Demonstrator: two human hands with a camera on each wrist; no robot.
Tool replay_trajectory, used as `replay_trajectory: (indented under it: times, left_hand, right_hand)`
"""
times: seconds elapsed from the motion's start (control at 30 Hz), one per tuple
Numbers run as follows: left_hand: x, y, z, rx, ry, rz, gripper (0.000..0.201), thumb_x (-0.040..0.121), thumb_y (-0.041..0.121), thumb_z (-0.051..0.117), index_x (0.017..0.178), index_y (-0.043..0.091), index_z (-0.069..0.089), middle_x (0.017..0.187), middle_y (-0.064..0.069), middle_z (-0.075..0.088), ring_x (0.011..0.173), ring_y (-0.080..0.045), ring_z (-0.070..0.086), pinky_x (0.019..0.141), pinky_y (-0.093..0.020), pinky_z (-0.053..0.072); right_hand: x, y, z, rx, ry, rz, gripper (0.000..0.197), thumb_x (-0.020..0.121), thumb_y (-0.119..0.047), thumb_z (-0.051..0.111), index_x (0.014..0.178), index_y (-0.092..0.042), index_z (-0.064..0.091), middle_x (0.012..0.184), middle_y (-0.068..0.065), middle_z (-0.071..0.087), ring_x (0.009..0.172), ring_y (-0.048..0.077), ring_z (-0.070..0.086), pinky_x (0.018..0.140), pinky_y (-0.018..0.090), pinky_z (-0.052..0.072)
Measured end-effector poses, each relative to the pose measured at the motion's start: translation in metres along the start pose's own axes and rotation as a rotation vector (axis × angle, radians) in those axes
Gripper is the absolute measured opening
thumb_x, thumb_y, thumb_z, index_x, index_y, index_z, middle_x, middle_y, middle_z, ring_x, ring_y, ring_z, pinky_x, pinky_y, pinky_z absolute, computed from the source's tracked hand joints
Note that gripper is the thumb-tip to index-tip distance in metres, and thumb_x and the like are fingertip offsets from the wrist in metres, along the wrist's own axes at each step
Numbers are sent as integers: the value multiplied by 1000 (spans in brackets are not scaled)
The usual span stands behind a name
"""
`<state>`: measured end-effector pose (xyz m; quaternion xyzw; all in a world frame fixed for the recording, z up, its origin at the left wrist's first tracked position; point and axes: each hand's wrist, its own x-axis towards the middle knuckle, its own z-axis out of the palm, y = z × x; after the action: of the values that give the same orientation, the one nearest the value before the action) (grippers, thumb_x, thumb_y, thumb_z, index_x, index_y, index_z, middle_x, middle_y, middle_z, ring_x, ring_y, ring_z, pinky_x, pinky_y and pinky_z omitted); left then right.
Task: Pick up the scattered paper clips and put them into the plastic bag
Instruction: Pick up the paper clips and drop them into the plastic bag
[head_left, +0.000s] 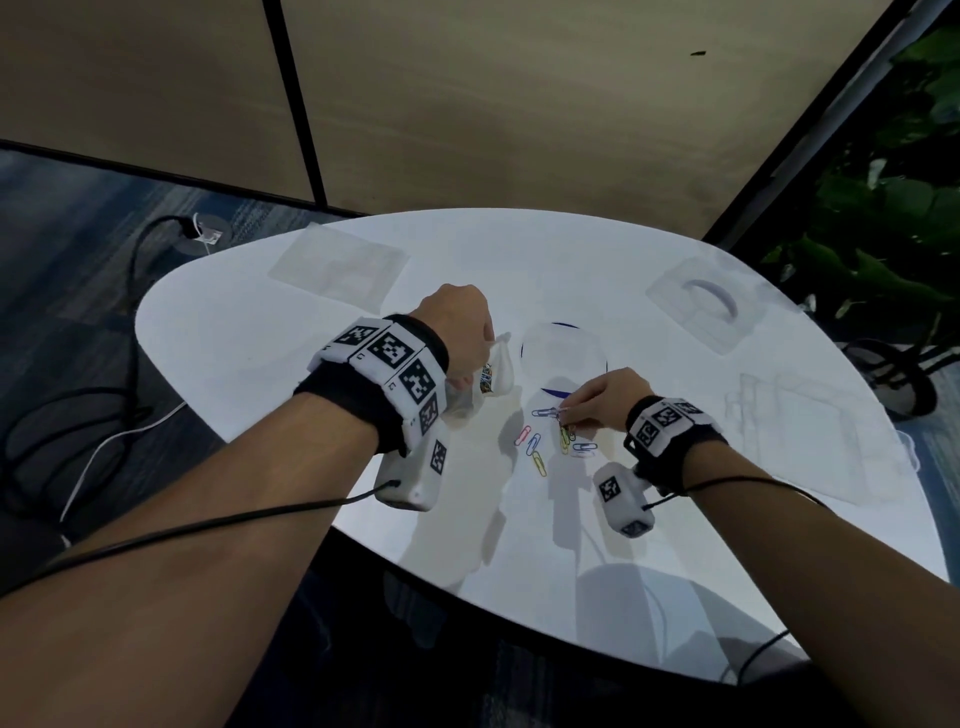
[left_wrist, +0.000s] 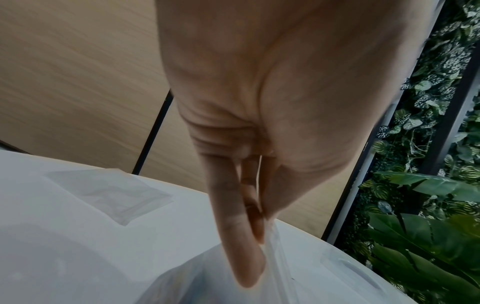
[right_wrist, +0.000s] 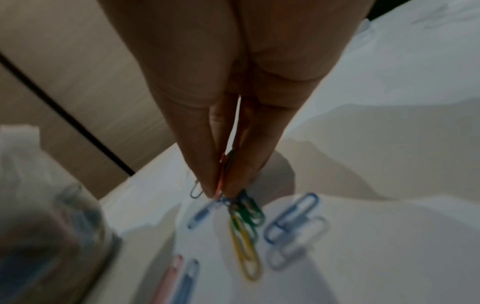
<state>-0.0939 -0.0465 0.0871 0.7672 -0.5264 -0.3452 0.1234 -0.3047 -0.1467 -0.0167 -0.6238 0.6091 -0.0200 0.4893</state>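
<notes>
Several coloured paper clips lie scattered on the white table in front of me. My right hand reaches down among them, and in the right wrist view its fingertips pinch a few paper clips, a red one among them. Yellow, green and blue clips lie just below the fingers. My left hand holds up the small clear plastic bag, pinching its top edge. Some clips show inside the bag.
A clear round lid with a blue rim lies behind the clips. Flat clear bags and a clear container with a handle sit at the back, clear boxes at the right. Cables trail on the floor left; plants stand right.
</notes>
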Motion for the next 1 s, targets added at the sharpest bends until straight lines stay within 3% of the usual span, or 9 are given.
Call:
replay_trajectory:
  times: [0.1, 0.2, 0.4, 0.5, 0.67, 0.73, 0.8, 0.9, 1.0]
  left_hand:
    - [1, 1, -1, -14, -3, -14, 25, 97, 3, 53, 113, 1, 71, 81, -12, 73, 84, -32, 76, 81, -44, 63]
    - [2, 2, -1, -61, -5, -25, 25, 97, 1, 51, 112, 0, 71, 78, -14, 74, 81, -34, 77, 80, -45, 63]
    - [1, 3, 1, -142, 28, -40, 21, 99, 8, 55, 104, 4, 75, 82, -15, 77, 75, -29, 78, 81, -40, 63]
    - [1, 0, -2, -182, 42, -66, 19, 98, 6, 56, 105, 4, 73, 84, -17, 77, 75, -29, 78, 81, -41, 64]
    - [3, -6, -12, -241, 71, -97, 22, 98, 3, 52, 106, 3, 72, 81, -20, 76, 77, -32, 78, 81, -41, 64]
    - [3, -9, -11, -250, 90, -90, 22, 97, 5, 53, 105, 2, 73, 83, -21, 76, 78, -34, 77, 80, -42, 64]
    - [2, -10, -10, -228, 101, -78, 23, 96, 4, 53, 103, 2, 74, 80, -19, 75, 79, -34, 77, 80, -43, 63]
    - [0, -12, -11, -209, 96, -71, 26, 95, 0, 49, 104, 3, 73, 78, -15, 73, 77, -33, 77, 79, -43, 64]
    - [-3, -12, -14, -193, 83, -71, 26, 95, 0, 49, 107, 3, 72, 72, -12, 71, 78, -33, 77, 79, -43, 64]
  right_hand:
    - [-7, -20, -7, 366, -64, -46, 22, 66, 9, 80, 86, 11, 70, 79, 19, 72, 75, 29, 69, 68, 24, 61]
    - [-24, -54, -12, 524, -137, -157, 19, 72, 10, 76, 90, 11, 68, 84, 18, 70, 74, 23, 69, 74, 24, 60]
    - [-46, -91, 14, 277, -82, -336, 14, 69, 3, 83, 82, 1, 76, 84, 17, 75, 77, 27, 74, 77, 31, 60]
    - [-44, -90, 29, 134, -32, -383, 14, 74, -4, 81, 87, -4, 77, 84, 10, 76, 77, 22, 75, 79, 31, 61]
    - [-43, -94, 26, 314, -96, -403, 15, 86, 5, 64, 98, 0, 73, 94, 20, 74, 84, 29, 73, 78, 33, 61]
    - [-32, -80, 15, 183, 48, -370, 17, 88, 0, 62, 98, -6, 74, 97, 16, 74, 90, 27, 72, 80, 33, 60]
    - [-16, -52, 3, -245, 172, -284, 24, 91, -14, 59, 111, -16, 72, 112, 8, 72, 107, 23, 67, 98, 32, 52]
    - [-7, -4, 7, -607, 117, -92, 41, 99, -30, 45, 136, -12, 52, 137, 11, 56, 126, 29, 52, 106, 34, 39]
    - [-10, 19, 35, -681, 48, -201, 45, 100, -33, 36, 137, -8, 43, 142, 18, 44, 124, 37, 49, 101, 39, 39]
